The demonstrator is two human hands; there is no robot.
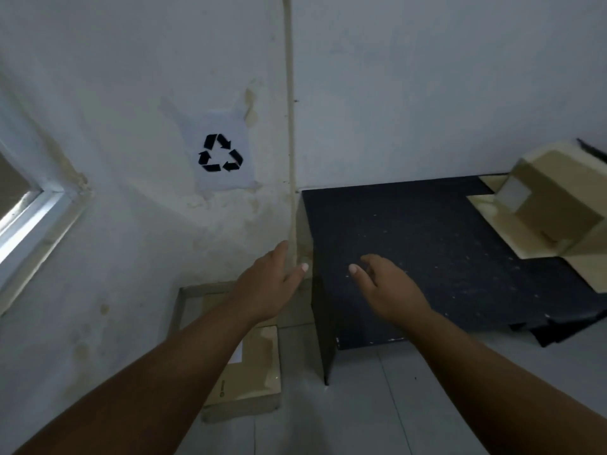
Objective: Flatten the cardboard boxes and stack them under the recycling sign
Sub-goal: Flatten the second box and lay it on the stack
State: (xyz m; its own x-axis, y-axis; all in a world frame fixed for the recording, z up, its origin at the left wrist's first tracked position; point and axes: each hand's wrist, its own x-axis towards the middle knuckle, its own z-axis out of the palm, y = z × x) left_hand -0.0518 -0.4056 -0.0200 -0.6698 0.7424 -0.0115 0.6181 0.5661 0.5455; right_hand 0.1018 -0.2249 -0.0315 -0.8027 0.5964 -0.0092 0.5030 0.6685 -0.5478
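We are looking at a pale, stained wall [131, 77] carrying the recycling sign [220, 154], and a pale tiled floor [377, 405] is lying below the sign. Right of the sign and lower, a black table [427, 251] is standing against the wall, its right end running out of frame. Far right of the sign a cardboard box [551, 198] is sitting on the table with flaps spread, the frame edge cutting it off. Directly beneath the sign, flattened cardboard [249, 376] is lying on the floor, our left forearm [170, 356] hiding part of it; we are not managing to count the pieces. Left of the sign a window [29, 208] is being cropped by the frame. Below the sign our left hand [272, 284] and right hand [384, 290] are hovering, fingers relaxed, gripping nothing.
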